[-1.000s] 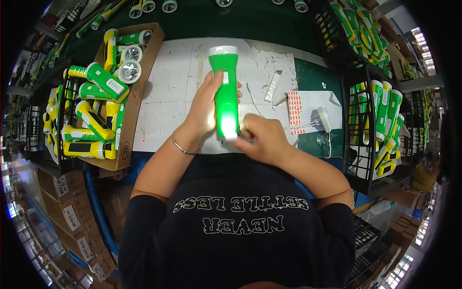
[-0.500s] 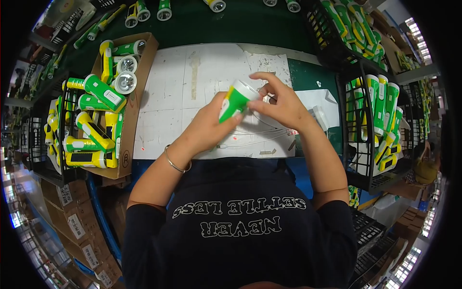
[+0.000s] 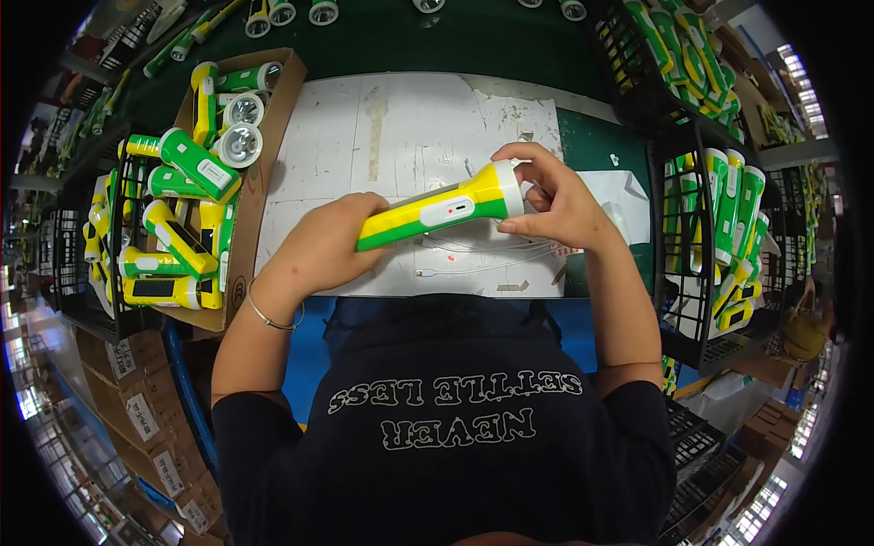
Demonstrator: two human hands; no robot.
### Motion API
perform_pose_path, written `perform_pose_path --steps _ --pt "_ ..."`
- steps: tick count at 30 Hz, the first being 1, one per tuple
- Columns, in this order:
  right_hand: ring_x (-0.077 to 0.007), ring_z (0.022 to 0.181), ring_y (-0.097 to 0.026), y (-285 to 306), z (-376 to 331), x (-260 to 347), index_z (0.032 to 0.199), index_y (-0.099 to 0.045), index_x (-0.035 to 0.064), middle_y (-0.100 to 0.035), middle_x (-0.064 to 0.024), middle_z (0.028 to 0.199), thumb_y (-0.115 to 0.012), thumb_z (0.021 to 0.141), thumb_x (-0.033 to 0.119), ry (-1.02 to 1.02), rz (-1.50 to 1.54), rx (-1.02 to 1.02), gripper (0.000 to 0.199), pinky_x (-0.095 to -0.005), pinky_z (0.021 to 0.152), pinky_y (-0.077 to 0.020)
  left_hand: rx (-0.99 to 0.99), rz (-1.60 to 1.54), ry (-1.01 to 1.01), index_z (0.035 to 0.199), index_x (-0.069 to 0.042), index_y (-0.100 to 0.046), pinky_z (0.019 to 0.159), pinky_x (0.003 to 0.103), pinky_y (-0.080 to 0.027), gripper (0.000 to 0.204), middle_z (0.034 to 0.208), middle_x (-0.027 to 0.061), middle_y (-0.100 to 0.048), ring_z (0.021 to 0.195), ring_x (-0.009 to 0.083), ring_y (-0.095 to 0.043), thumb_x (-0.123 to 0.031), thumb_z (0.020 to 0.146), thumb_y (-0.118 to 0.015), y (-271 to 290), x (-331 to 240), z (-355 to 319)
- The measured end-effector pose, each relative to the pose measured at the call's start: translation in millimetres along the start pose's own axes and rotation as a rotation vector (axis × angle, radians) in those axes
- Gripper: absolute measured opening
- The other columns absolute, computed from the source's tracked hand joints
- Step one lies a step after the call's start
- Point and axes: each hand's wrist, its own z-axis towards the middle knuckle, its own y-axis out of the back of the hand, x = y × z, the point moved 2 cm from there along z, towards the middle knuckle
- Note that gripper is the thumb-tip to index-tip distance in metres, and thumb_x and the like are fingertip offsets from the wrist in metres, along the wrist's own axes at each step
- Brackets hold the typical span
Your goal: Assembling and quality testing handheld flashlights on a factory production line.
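You have a scuffed white sheet (image 3: 328, 136) at the centre of the frame and an open brown cardboard box (image 3: 253, 200) at left. Over the sheet, mid-frame, is a green-and-yellow plastic flashlight (image 3: 442, 211); your left hand (image 3: 328, 241) is clamped around its tail, your right hand's (image 3: 569, 205) thumb and fingers grip its white rim. A thin white cable (image 3: 426, 272) lies below.

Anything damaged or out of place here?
The white work surface looks worn: it's ragged at the upper right, and a discoloured strip runs down it. Flashlights lie jumbled in the cardboard box. The held flashlight shows no obvious damage.
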Motion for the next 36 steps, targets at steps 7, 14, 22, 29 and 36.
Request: perform_pose_path --steps 7,14,22,29,36 --pt "-0.0180 0.074 -0.059 -19 32 -24 0.108 -0.054 0.0100 -0.060 -0.0058 0.083 -0.070 0.072 0.026 -0.055 -0.400 -0.259 0.043 -0.0311 0.066 -0.0467 0.161 -1.073 0.171 0.119 0.000 -0.043 0.066 0.025 -0.047 0.049 0.085 0.0057 -0.055 0.075 0.0112 -0.055 -0.020 0.080 -0.066 -41 1 30" --pt "-0.0275 0.076 -0.061 -46 40 -48 0.088 -0.059 0.0061 -0.060 -0.0107 0.085 -0.059 0.080 0.027 0.045 -0.821 -0.358 0.022 -0.0386 0.064 -0.0490 -0.297 -0.515 0.177 0.112 -0.002 -0.043 0.066 0.031 -0.049 0.051 0.086 0.0148 -0.060 0.074 0.0206 -0.062 -0.025 0.075 -0.069 -59 5 43" --pt "-0.0004 0.063 -0.047 -30 18 -31 0.085 -0.062 0.0010 -0.058 0.0033 0.071 -0.068 0.081 0.015 -0.007 0.033 -0.157 0.016 -0.0155 0.058 -0.0390 -0.289 -0.492 0.161 0.113 -0.003 -0.041 0.072 0.037 -0.049 0.054 0.089 0.0202 -0.062 0.082 0.0329 -0.063 -0.026 0.074 -0.069 -58 -11 48" --pt "-0.0023 0.064 -0.051 -24 18 -35 0.083 -0.062 -0.0003 -0.060 0.0007 0.072 -0.069 0.079 0.015 -0.072 0.082 -0.083 0.017 -0.0170 0.058 -0.0402 -0.282 -0.363 0.148 0.115 -0.003 -0.040 0.068 0.039 -0.049 0.053 0.090 0.0219 -0.062 0.079 0.0371 -0.062 -0.025 0.075 -0.067 -56 -16 46" --pt "-0.0039 0.064 -0.052 -27 19 -43 0.081 -0.062 0.0010 -0.060 -0.0006 0.071 -0.069 0.078 0.015 -0.159 0.186 -0.107 0.016 -0.0179 0.059 -0.0407 -0.387 -0.067 0.148 0.115 -0.003 -0.040 0.063 0.042 -0.050 0.051 0.085 0.0187 -0.062 0.075 0.0360 -0.062 -0.024 0.076 -0.066 -56 -25 45"
